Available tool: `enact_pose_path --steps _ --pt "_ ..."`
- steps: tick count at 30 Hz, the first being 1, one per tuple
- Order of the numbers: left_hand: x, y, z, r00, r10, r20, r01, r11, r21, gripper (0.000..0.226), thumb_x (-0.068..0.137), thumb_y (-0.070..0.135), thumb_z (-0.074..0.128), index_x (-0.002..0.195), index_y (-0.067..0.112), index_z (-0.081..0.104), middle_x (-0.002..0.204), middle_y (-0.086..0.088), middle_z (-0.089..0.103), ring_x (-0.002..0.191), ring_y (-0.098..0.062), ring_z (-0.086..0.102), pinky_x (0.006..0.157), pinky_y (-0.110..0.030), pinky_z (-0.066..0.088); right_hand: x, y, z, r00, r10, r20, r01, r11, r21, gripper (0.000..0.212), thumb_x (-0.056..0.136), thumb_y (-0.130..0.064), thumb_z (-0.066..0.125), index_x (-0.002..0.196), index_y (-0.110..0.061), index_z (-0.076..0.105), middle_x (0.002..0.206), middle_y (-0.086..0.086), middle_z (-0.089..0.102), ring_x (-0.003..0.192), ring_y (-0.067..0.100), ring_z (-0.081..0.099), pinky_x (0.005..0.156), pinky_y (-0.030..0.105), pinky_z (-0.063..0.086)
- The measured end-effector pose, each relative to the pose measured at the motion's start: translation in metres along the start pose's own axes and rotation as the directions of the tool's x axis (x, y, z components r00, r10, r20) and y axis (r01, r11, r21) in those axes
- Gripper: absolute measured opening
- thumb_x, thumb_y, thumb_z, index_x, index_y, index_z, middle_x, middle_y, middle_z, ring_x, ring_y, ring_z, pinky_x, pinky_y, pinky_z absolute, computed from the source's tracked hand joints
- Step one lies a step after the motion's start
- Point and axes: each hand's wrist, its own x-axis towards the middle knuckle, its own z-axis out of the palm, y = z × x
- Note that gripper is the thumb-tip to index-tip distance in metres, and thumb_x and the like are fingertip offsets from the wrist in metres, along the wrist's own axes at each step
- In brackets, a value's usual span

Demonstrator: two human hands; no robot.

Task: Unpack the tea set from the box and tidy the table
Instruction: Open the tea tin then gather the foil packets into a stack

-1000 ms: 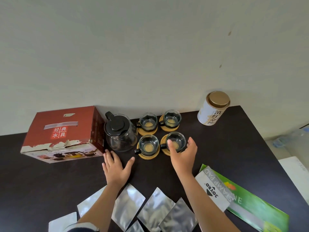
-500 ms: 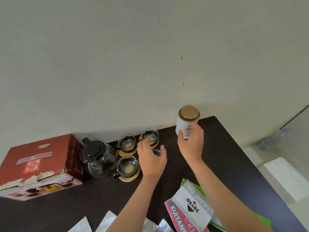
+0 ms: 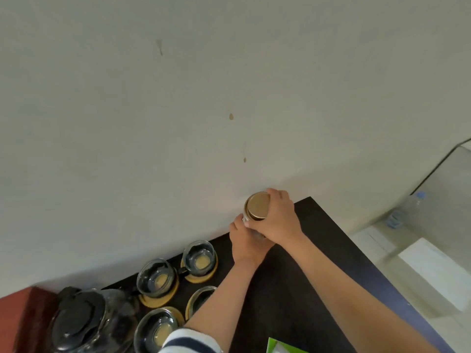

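Note:
A white tea canister with a gold lid (image 3: 258,206) stands at the back of the dark table (image 3: 318,263), by the wall. My right hand (image 3: 277,217) wraps its upper part and lid from the right. My left hand (image 3: 244,240) holds its lower body from the left, hiding most of the label. Several glass cups on wooden coasters (image 3: 200,261) sit left of my arms. The glass teapot with a black lid (image 3: 84,324) stands at the lower left, and a corner of the red box (image 3: 17,322) shows beside it.
A green packet's corner (image 3: 280,346) pokes in at the bottom edge. The table's right edge drops to a pale floor with a plastic bottle (image 3: 405,210) and a white box (image 3: 438,271). The wall runs right behind the canister.
Both hands left the cups and went to the canister at the back right; the left hand now grips it too. The view swung up and right, cutting off the box and foil packets.

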Motion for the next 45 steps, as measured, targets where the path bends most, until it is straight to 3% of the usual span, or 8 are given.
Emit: enact_pose_path --steps 5,8,14,22,27,37,42,45 --pt "0.009 0.001 0.007 0.997 0.075 -0.024 -0.074 0.996 0.053 0.077 0.071 0.040 0.069 0.137 0.021 0.035 0.127 0.004 0.042 0.110 -0.012 0.039 0.083 -0.020 0.034 0.001 0.001 0.003 0.998 -0.008 -0.062 0.010 1.000 0.028 0.095 0.063 -0.042 0.085 0.139 -0.018 0.034 0.135 0.003 0.038 0.123 0.023 0.041 0.092 0.032 0.044" --pt "0.006 -0.002 0.001 0.999 0.040 -0.014 -0.039 0.999 0.016 0.077 0.066 0.043 0.070 0.133 0.021 0.038 0.121 0.005 0.045 0.102 -0.005 0.039 0.079 -0.020 0.035 -0.001 0.000 0.004 0.998 -0.019 -0.061 0.022 0.999 0.043 0.095 0.060 -0.044 0.086 0.138 -0.019 0.036 0.132 0.001 0.040 0.121 0.022 0.044 0.093 0.032 0.046" --pt "-0.003 -0.018 -0.028 1.000 -0.006 -0.017 0.005 0.999 -0.052 0.081 0.055 0.043 0.081 0.122 0.017 0.043 0.115 0.001 0.052 0.102 -0.016 0.054 0.080 -0.029 0.046 -0.042 0.006 -0.006 0.978 0.056 -0.199 0.017 0.936 0.351 0.092 0.057 -0.041 0.089 0.134 -0.021 0.044 0.123 -0.012 0.043 0.114 0.006 0.041 0.091 0.021 0.037" --pt "-0.007 -0.032 -0.054 0.999 0.045 0.008 -0.045 0.999 0.031 0.092 0.050 0.063 0.081 0.122 0.021 0.043 0.115 0.004 0.058 0.105 -0.015 0.057 0.082 -0.032 0.052 -0.127 0.066 0.043 0.971 0.233 -0.059 -0.221 0.961 0.166 0.100 0.061 -0.040 0.088 0.143 -0.015 0.036 0.138 0.002 0.037 0.127 0.018 0.042 0.101 0.029 0.038" --pt "-0.006 -0.034 -0.054 0.998 0.064 0.024 -0.066 0.996 0.059 0.091 0.053 0.061 0.081 0.123 0.019 0.042 0.116 0.003 0.057 0.106 -0.015 0.055 0.080 -0.029 0.051 -0.131 0.066 0.076 0.990 0.141 0.031 -0.143 0.989 0.050 0.104 0.063 -0.047 0.084 0.146 -0.018 0.030 0.139 -0.002 0.034 0.129 0.017 0.036 0.097 0.030 0.043" --pt "-0.011 -0.037 -0.048 0.999 0.046 -0.019 -0.046 0.999 -0.003 0.100 0.050 0.061 0.081 0.130 0.020 0.037 0.122 0.004 0.055 0.114 -0.016 0.053 0.088 -0.037 0.053 -0.121 0.065 0.099 0.994 0.108 0.016 -0.107 0.993 -0.052 0.110 0.059 -0.054 0.083 0.147 -0.018 0.028 0.145 0.002 0.033 0.136 0.020 0.025 0.105 0.036 0.040" --pt "-0.034 -0.031 -0.056 0.999 -0.024 -0.037 0.026 0.998 0.048 0.122 0.057 0.065 0.076 0.147 0.009 0.016 0.145 -0.009 0.037 0.136 -0.028 0.031 0.108 -0.045 0.036 -0.132 0.063 0.091 0.994 0.105 0.043 -0.104 0.994 -0.025 0.111 0.063 -0.050 0.082 0.150 -0.015 0.022 0.154 0.006 0.024 0.142 0.024 0.019 0.109 0.040 0.036" --pt "-0.065 -0.030 -0.072 0.994 -0.008 -0.109 0.018 0.996 0.085 0.117 0.065 0.068 0.068 0.148 0.009 0.012 0.151 -0.010 0.031 0.140 -0.028 0.025 0.110 -0.047 0.033 -0.155 0.056 0.082 0.998 0.070 -0.008 -0.070 0.997 0.025 0.097 0.069 -0.038 0.083 0.146 -0.013 0.030 0.150 0.005 0.031 0.141 0.021 0.024 0.106 0.037 0.038"
